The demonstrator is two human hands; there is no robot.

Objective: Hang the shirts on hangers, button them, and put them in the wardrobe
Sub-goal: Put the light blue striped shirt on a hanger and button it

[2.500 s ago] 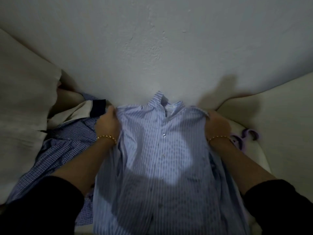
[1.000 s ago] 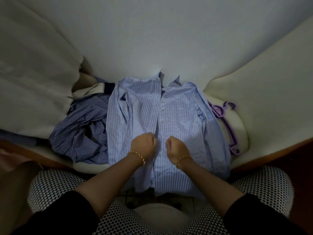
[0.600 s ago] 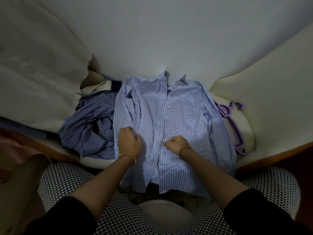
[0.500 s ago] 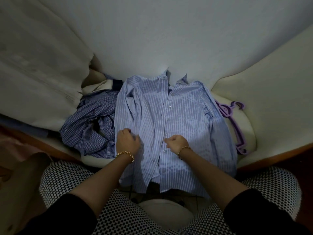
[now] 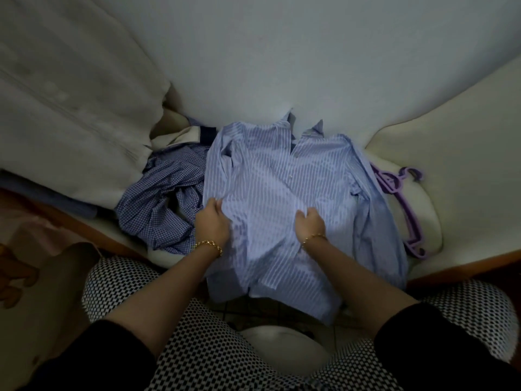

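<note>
Striped shirt point(image 5: 282, 193), one, checked shirt point(image 5: 158, 213), one

The shirt point(image 5: 282, 187) lies front up on the seat point(image 5: 428, 221), its collar toward the wall point(image 5: 282, 66) behind and its hem hanging over the near edge. A second shirt point(image 5: 163, 204) lies heaped at its left, touching it. Hangers point(image 5: 390, 183) lie just right of its sleeve. The left hand point(image 5: 212, 224) and the right hand point(image 5: 310, 224) grip its front, apart from each other.

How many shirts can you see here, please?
2: the striped shirt lies spread in the middle, the checked shirt crumpled to its left. A cream garment behind may be a third.
</note>
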